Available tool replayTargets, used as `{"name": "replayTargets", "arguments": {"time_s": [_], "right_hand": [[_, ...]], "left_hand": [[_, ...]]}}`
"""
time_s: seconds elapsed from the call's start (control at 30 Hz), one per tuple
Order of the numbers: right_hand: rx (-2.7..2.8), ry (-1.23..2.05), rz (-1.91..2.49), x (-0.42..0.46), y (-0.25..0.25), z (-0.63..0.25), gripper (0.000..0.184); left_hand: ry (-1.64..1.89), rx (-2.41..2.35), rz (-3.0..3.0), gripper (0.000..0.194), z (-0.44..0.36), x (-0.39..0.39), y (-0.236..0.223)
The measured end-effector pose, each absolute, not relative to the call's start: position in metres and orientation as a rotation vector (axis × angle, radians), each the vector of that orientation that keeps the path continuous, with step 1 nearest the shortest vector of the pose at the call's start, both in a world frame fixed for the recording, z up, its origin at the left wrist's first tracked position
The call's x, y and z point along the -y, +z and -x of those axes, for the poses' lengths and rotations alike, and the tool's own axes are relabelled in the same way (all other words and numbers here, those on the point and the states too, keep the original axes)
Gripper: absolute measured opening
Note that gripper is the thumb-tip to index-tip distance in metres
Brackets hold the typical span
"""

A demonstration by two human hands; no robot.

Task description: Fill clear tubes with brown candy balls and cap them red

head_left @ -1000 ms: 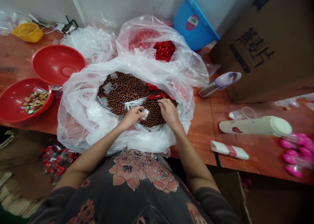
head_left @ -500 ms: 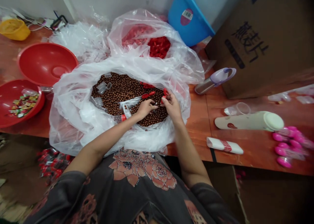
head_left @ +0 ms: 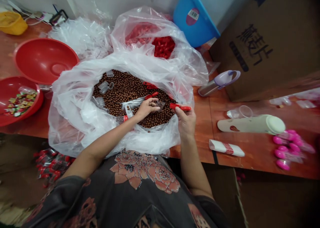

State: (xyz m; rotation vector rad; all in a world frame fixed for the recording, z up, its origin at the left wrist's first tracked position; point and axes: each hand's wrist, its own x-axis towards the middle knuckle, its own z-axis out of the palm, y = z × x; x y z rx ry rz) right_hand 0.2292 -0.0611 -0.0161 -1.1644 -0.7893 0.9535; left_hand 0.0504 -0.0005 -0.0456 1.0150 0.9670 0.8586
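My left hand is closed round a small clear plastic container, held just above brown candy balls. To the right, my right hand grips a red plastic cap with a long tab between thumb and fingers, over the rim of the white plastic bag that holds the balls. Several loose clear containers lie on the balls. Red plastic pieces lie near my left hand. A clear scoop-like piece is partly hidden by my left forearm.
Behind stands another bag with red pieces, beside a blue bucket. Red bowls are at the left, one with wrapped sweets. On the right are a cardboard box, a bottle, a cup and pink-capped containers.
My right hand has moved right and up out of the bag with the red cap, away from my left hand. The clear container now shows at my left fingertips.
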Motion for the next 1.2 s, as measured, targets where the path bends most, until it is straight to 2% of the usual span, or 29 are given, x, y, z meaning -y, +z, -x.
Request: {"name": "replayTargets", "arguments": {"time_s": [0.17, 0.47, 0.67, 0.93, 1.07, 1.2], "right_hand": [[0.705, 1.097, 1.114, 0.061, -0.012, -0.217, 0.031], [0.811, 1.414, 1.038, 0.061, 0.001, -0.180, 0.032], [1.172, 1.261, 1.037, 0.058, 0.003, -0.166, 0.040], [1.605, 0.934, 1.102, 0.065, 0.001, -0.171, 0.035], [1.607, 0.963, 1.073, 0.066, 0.000, -0.171, 0.040], [1.594, 0.985, 1.060, 0.065, 0.000, -0.171, 0.037]], "left_hand": [[0.877, -0.915, -1.071, 0.045, -0.022, 0.021, -0.018], [0.839, -0.951, -0.969, 0.051, 0.013, 0.049, 0.005], [0.752, -0.868, -0.886, 0.052, 0.024, 0.057, 0.008], [0.740, -0.887, -0.924, 0.049, 0.030, 0.062, 0.012], [0.728, -0.881, -0.942, 0.046, 0.029, 0.063, 0.013], [0.715, -0.881, -0.905, 0.047, 0.030, 0.064, 0.013]]}}
